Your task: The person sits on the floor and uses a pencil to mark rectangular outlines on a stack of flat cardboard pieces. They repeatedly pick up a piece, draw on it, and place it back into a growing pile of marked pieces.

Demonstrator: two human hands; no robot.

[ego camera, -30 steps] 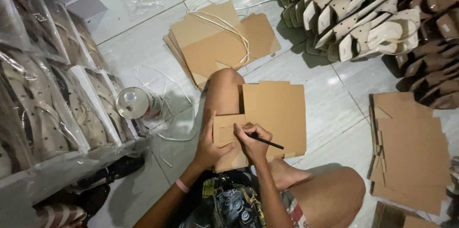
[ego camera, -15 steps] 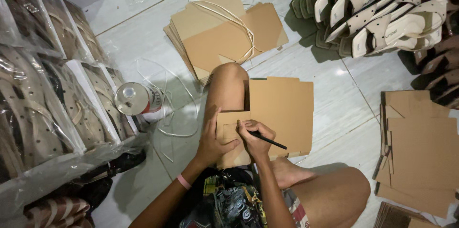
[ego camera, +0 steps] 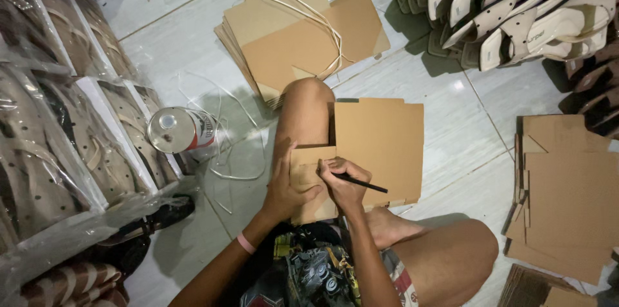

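Surroundings: round metal can [ego camera: 179, 130] and loose pale cord [ego camera: 222, 152] lie left of the raised knee [ego camera: 308, 97].
Floor: pale glossy tiles [ego camera: 187, 36]; stacked flat brown cardboard sheets [ego camera: 290, 30] ahead.
Containers: clear plastic bags [ego camera: 45, 152] hold dotted sandals.
Left hand [ego camera: 284, 188]: pressed flat on the folded brown cardboard box blank [ego camera: 377, 146], which rests on the leg.
Right hand [ego camera: 345, 184]: clenched around a thin black pen [ego camera: 361, 183], tip on the blank.

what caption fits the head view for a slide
Seated on a tiled floor, right hand writes with a pen on flat cardboard steadied by the left hand.
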